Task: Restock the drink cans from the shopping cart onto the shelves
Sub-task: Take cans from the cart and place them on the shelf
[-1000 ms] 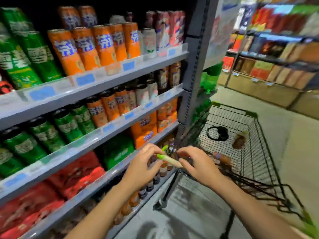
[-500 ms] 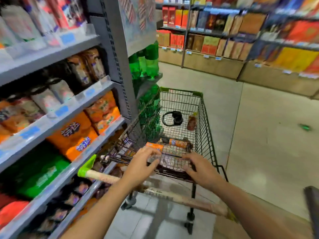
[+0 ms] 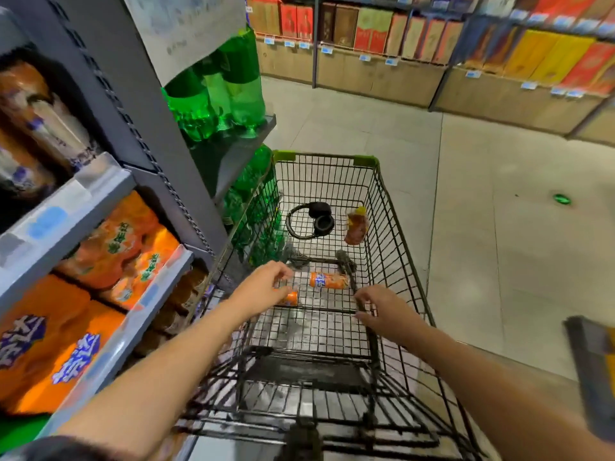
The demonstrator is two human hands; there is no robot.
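Observation:
Two orange drink cans lie on their sides on the floor of the black wire shopping cart [image 3: 392, 207]. One can [image 3: 327, 281] lies in the middle. The other can [image 3: 289, 298] lies to its left, partly hidden under my left hand [image 3: 266, 286], whose fingers are spread and reach down over it. My right hand [image 3: 382, 309] hovers inside the cart near the right wall with loosely curled fingers and holds nothing. The grey shelves [image 3: 100, 194] on the left carry orange drink packs [image 3: 60, 341].
Black headphones [image 3: 311, 221] and a brown-orange bottle [image 3: 356, 227] lie at the cart's far end. Green bottles [image 3: 229, 91] stand on the shelf end beside the cart. Open tiled floor lies to the right. Boxed goods fill the shelves across the aisle.
My view swung from the can shelves to the cart. Both hands left the cart handle and moved forward and down into the basket, the left one onto the nearer orange can.

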